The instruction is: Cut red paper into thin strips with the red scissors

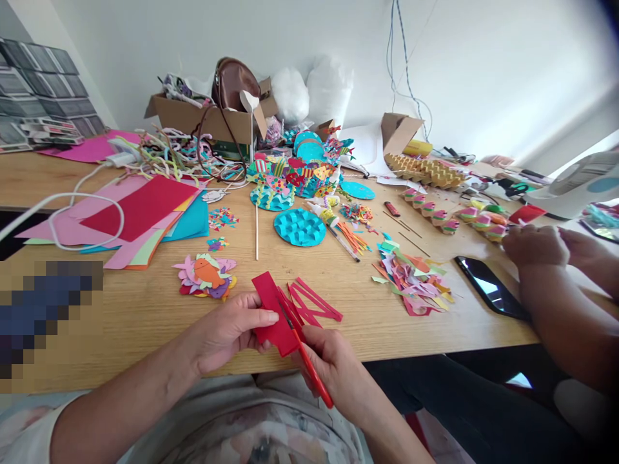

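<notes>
left grip (244, 320) in a pinch; right grip (325, 358) in a curl; forearms (138, 380) inward

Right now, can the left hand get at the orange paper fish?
Probably yes. The orange paper fish lies uncovered just beyond the left hand, and nothing appears to stand between them. But that hand is gripping the red paper, so it would likely have to let go first.

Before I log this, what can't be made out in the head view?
Head view:
Left hand: some fingertips, behind the red paper.
Right hand: grip on the scissors, partly covered by the hand itself.
Co-worker's nearer hand: fingertips, hidden by its own back.
Phone: screen content, lost in dark and reflections.
Lower-left patch: blocked by pixelation.
</notes>
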### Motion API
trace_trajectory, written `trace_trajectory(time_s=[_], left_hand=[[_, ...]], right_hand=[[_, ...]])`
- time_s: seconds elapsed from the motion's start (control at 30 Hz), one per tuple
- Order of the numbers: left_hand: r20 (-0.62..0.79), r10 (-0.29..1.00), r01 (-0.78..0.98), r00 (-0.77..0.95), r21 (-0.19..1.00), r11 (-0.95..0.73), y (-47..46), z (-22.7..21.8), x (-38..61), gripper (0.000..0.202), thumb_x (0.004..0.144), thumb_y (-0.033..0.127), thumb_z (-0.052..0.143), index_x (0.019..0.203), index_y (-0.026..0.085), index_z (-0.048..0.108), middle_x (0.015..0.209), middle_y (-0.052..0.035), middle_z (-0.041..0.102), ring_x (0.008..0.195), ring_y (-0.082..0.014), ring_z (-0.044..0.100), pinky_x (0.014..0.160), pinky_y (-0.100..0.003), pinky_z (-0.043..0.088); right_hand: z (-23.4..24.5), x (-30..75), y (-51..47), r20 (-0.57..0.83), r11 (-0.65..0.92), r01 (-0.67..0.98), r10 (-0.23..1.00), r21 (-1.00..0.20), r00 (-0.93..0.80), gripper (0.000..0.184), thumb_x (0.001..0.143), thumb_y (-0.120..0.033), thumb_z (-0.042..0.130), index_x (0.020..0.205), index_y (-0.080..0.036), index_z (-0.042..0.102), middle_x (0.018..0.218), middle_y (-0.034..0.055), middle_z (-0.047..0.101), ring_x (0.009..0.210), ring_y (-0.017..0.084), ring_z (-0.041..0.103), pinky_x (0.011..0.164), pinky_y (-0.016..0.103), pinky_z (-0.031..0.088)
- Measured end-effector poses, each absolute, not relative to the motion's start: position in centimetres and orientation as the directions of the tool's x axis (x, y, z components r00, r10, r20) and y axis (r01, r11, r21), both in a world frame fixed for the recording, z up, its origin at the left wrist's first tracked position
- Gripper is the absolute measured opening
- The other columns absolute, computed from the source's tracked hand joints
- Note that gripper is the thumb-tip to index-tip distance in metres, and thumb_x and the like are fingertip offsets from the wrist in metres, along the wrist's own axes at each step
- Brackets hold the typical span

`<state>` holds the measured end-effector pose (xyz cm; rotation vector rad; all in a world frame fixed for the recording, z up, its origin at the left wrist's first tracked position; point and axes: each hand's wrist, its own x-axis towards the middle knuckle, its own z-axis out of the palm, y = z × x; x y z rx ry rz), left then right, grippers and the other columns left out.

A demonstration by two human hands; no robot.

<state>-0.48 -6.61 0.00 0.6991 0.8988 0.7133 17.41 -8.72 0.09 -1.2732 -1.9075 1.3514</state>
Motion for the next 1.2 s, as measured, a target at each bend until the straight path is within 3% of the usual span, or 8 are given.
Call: trace_trajectory(time_s=[0.33,0.4,0.5,0.7,0.97,1.1,1.2], left_hand=[[-0.435,0.817,-0.236,0.378,0.808,0.539,-6.4,0.4,-1.2,0.024,0.067,0.024,0.068,0.089,0.017,0.066,0.073,-0.0022,0.066,0.051,-0.0078,0.052,0.048,-0.019,0.041],[-0.428,0.827,-0.225,0.364,0.822,0.524,-6.4,0.4,-1.3,0.027,0.067,0.025,0.068,0.093,0.018,0.065,0.076,-0.0026,0.067,0.052,-0.0083,0.053,0.049,-0.019,0.042],[-0.395,0.844,-0.198,0.364,0.852,0.484,-6.6,0.5,-0.9,0.025,0.069,0.025,0.066,0.093,0.017,0.066,0.075,-0.0028,0.066,0.055,-0.0092,0.053,0.05,-0.019,0.041],[-0.336,0.872,-0.157,0.356,0.898,0.41,-6.9,0.9,0.4,0.018,0.067,0.024,0.066,0.081,0.014,0.067,0.069,-0.0023,0.065,0.054,-0.0098,0.049,0.048,-0.02,0.037],[-0.328,0.891,-0.137,0.312,0.913,0.384,-6.9,0.5,0.8,0.018,0.064,0.024,0.066,0.08,0.015,0.068,0.067,-0.0015,0.065,0.056,-0.0124,0.052,0.052,-0.022,0.039],[-0.316,0.906,-0.15,0.283,0.918,0.367,-6.7,0.6,0.8,0.018,0.063,0.023,0.066,0.08,0.016,0.069,0.073,-0.0026,0.068,0.068,-0.0172,0.057,0.064,-0.027,0.043],[-0.322,0.91,-0.178,0.262,0.91,0.374,-6.6,0.6,0.5,0.018,0.063,0.024,0.067,0.08,0.016,0.069,0.075,-0.0027,0.069,0.066,-0.0163,0.057,0.065,-0.028,0.044]], right_hand=[[1.2,21.4,-10.8,-0.373,-0.155,0.413,0.767,-0.897,-0.522,0.038,0.087,-0.046,0.039,0.063,-0.017,0.047,0.052,-0.0026,0.047,0.049,0.009,0.042,0.048,0.021,0.032],[1.2,22.1,-11.0,-0.328,-0.188,0.31,0.801,-0.932,-0.501,0.038,0.083,-0.051,0.045,0.066,-0.017,0.046,0.053,-0.0034,0.044,0.049,0.009,0.039,0.047,0.021,0.031],[1.5,21.6,-10.7,-0.178,-0.101,0.213,0.909,-0.972,-0.378,0.034,0.072,-0.049,0.06,0.071,-0.017,0.047,0.061,-0.0028,0.045,0.055,0.01,0.039,0.049,0.022,0.031],[1.5,17.6,-9.0,-0.072,0.001,0.28,0.965,-0.96,-0.252,0.021,0.076,-0.036,0.057,0.077,-0.017,0.049,0.068,-0.0007,0.052,0.061,0.012,0.046,0.054,0.022,0.036],[0.2,16.0,-8.5,-0.114,-0.065,0.211,0.966,-0.975,-0.232,0.014,0.07,-0.022,0.055,0.068,-0.019,0.042,0.059,-0.0058,0.042,0.052,0.008,0.038,0.046,0.02,0.031],[0.1,16.0,-8.5,-0.085,-0.045,0.158,0.964,-0.986,-0.253,0.012,0.068,-0.019,0.055,0.07,-0.02,0.043,0.061,-0.0058,0.043,0.054,0.009,0.039,0.048,0.02,0.032],[-0.1,16.0,-8.6,-0.089,-0.046,0.172,0.963,-0.984,-0.255,0.012,0.067,-0.015,0.054,0.072,-0.02,0.044,0.063,-0.0053,0.044,0.056,0.009,0.041,0.049,0.019,0.033]])
